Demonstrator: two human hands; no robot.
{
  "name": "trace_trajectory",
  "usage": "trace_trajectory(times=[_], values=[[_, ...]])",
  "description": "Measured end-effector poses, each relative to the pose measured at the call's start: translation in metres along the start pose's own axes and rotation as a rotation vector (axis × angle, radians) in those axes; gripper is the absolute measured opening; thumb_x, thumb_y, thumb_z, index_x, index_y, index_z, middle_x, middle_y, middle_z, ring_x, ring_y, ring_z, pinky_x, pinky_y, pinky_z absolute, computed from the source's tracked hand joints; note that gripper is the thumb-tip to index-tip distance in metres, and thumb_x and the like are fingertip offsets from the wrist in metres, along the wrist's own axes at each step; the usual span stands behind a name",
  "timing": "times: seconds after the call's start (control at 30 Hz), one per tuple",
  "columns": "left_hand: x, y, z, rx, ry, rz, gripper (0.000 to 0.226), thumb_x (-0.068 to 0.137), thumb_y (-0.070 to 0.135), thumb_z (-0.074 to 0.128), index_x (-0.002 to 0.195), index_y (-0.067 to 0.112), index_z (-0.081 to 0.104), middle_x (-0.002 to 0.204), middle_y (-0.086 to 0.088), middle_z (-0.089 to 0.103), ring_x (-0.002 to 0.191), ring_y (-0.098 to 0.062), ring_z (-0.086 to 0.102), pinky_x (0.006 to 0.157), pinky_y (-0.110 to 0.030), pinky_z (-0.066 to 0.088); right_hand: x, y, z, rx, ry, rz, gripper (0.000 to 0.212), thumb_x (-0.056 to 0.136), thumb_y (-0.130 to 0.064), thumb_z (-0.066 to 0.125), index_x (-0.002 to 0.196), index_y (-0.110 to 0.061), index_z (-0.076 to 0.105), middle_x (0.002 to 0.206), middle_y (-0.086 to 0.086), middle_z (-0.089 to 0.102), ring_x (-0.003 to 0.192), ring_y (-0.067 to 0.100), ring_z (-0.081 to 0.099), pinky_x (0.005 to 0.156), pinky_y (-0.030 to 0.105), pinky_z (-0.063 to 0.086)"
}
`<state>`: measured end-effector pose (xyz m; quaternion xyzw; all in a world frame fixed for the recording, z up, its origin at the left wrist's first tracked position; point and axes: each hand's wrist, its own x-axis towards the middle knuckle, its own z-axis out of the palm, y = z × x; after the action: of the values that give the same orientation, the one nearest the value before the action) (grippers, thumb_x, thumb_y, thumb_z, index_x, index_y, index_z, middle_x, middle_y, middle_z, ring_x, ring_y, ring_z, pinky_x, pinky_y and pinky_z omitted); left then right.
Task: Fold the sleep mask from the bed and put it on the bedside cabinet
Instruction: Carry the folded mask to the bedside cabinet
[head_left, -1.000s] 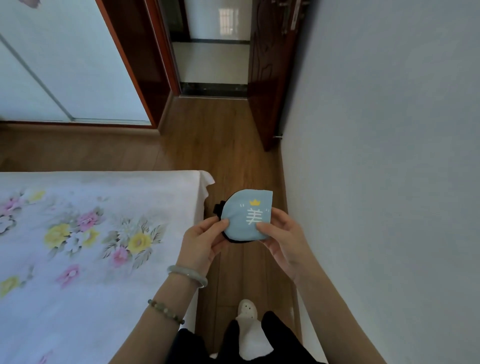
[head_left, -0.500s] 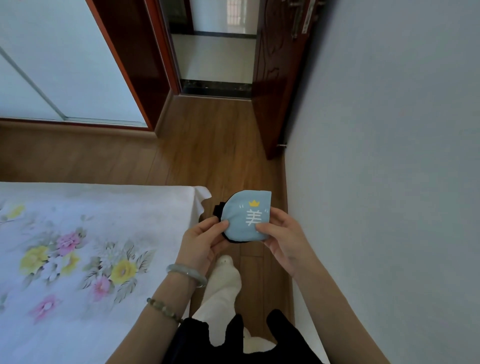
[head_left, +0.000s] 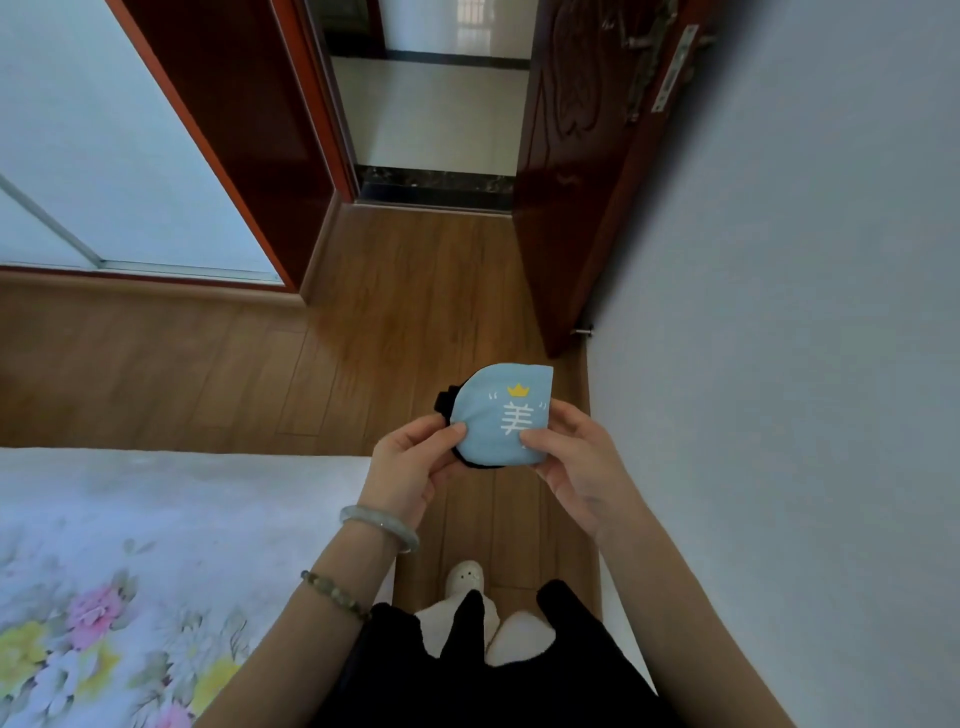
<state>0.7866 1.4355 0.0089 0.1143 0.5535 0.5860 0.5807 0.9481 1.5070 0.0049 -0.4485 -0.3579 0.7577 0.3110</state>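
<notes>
The sleep mask (head_left: 496, 415) is light blue with a yellow crown and a white character, and it is folded in half with its black strap poking out at the left. I hold it in the air above the wooden floor, between the bed and the wall. My left hand (head_left: 410, 467) pinches its left edge, and my right hand (head_left: 571, 462) pinches its lower right side. The bed (head_left: 156, 545) with its floral sheet lies at the lower left. No bedside cabinet is in view.
A grey wall (head_left: 779, 364) runs close along the right. A dark red door (head_left: 576, 182) stands open ahead, leading to a tiled hallway. A sliding wardrobe door (head_left: 104, 156) fills the upper left. My feet in white socks (head_left: 467, 587) stand on the narrow floor strip.
The view has shifted so the bed sits lower and further left and the doorway looks nearer. My feet have stepped. Both hands keep the same hold on the folded mask.
</notes>
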Motion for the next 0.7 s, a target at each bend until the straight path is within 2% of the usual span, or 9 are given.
trace_trajectory(times=[0.27, 0.37, 0.5, 0.6, 0.7], values=[[0.102, 0.048, 0.02, -0.012, 0.074, -0.025, 0.015, 0.082, 0.005, 0.066, 0.097, 0.002, 0.066, 0.102, -0.016, 0.071, 0.092, -0.027, 0.071, 0.067, -0.028, 0.059, 0.11, -0.055, 0.009, -0.038, -0.031, 0.031, 0.036, 0.078, 0.003, 0.064, 0.11, -0.014, 0.061, 0.099, 0.0, 0.074, 0.096, 0.017, 0.068, 0.071, 0.025, 0.055], [0.142, 0.066, 0.028, -0.038, 0.133, -0.02, 0.022, 0.081, 0.004, 0.067, 0.102, 0.0, 0.064, 0.104, -0.018, 0.07, 0.094, -0.028, 0.07, 0.073, -0.031, 0.06, 0.158, -0.075, 0.013, -0.061, -0.071, 0.056, 0.036, 0.078, 0.003, 0.063, 0.108, -0.015, 0.061, 0.097, -0.001, 0.074, 0.095, 0.017, 0.068, 0.072, 0.026, 0.056], [0.194, 0.093, 0.04, -0.076, 0.216, 0.032, 0.028, 0.08, 0.005, 0.066, 0.107, -0.005, 0.062, 0.105, -0.021, 0.07, 0.092, -0.028, 0.071, 0.076, -0.032, 0.059, 0.229, -0.111, 0.025, -0.135, -0.161, 0.087, 0.035, 0.077, 0.003, 0.064, 0.105, -0.018, 0.062, 0.097, -0.001, 0.074, 0.094, 0.016, 0.069, 0.072, 0.026, 0.056], [0.229, 0.116, 0.047, -0.138, 0.301, 0.055, 0.035, 0.081, 0.006, 0.066, 0.112, -0.009, 0.059, 0.11, -0.024, 0.067, 0.101, -0.034, 0.067, 0.09, -0.044, 0.054, 0.282, -0.143, 0.043, -0.189, -0.267, 0.113, 0.034, 0.077, 0.006, 0.062, 0.102, -0.017, 0.063, 0.092, -0.002, 0.075, 0.091, 0.016, 0.07, 0.071, 0.027, 0.056], [0.256, 0.138, 0.05, -0.227, 0.386, 0.101, 0.034, 0.082, 0.006, 0.067, 0.109, -0.012, 0.058, 0.102, -0.023, 0.068, 0.092, -0.032, 0.068, 0.086, -0.041, 0.056, 0.328, -0.171, 0.067, -0.246, -0.371, 0.151, 0.032, 0.077, 0.009, 0.059, 0.098, -0.014, 0.064, 0.089, 0.0, 0.075, 0.087, 0.016, 0.07, 0.074, 0.028, 0.057]])
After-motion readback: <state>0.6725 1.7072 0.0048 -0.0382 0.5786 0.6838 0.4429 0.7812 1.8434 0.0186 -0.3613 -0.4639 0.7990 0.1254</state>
